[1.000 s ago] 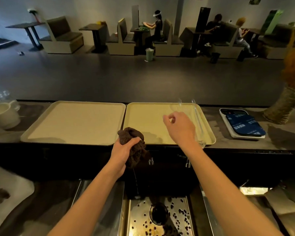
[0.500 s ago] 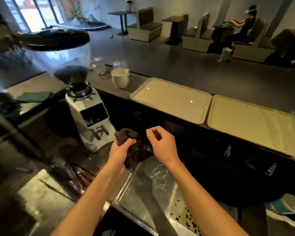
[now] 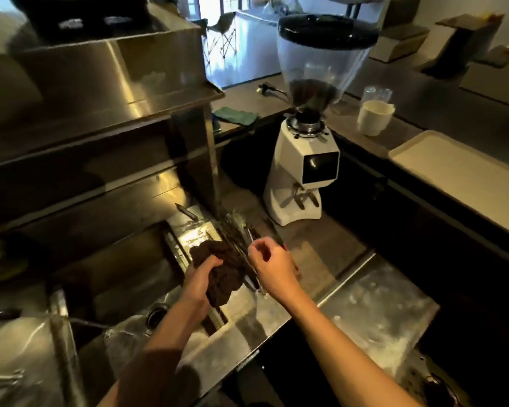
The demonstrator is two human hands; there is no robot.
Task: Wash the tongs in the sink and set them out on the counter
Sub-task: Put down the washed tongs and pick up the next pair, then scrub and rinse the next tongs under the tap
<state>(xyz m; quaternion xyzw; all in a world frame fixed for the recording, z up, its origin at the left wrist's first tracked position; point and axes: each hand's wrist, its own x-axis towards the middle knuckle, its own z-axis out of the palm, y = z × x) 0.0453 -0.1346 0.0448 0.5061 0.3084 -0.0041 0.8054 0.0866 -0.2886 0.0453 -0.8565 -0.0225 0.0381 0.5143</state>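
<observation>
Several metal tongs [image 3: 238,232] lie in a blurred pile on the steel ledge right of the sink [image 3: 115,277]. My left hand [image 3: 200,282] grips a crumpled dark brown cloth [image 3: 222,270] just beside the pile, over the sink's right rim. My right hand [image 3: 272,267] hovers directly above the near ends of the tongs with fingers loosely curled; nothing shows between them. The tong ends under that hand are hidden.
A white coffee grinder [image 3: 304,160] with a clear hopper stands just behind the tongs. A white cup [image 3: 375,117] and a cream tray [image 3: 459,168] sit on the raised counter at right. A green cloth [image 3: 237,116] lies farther back. A steel machine [image 3: 100,92] towers at left.
My view has swung left and down from the cream trays to the sink corner. Both hands came down with it; the right hand now hangs over the pile of tongs.
</observation>
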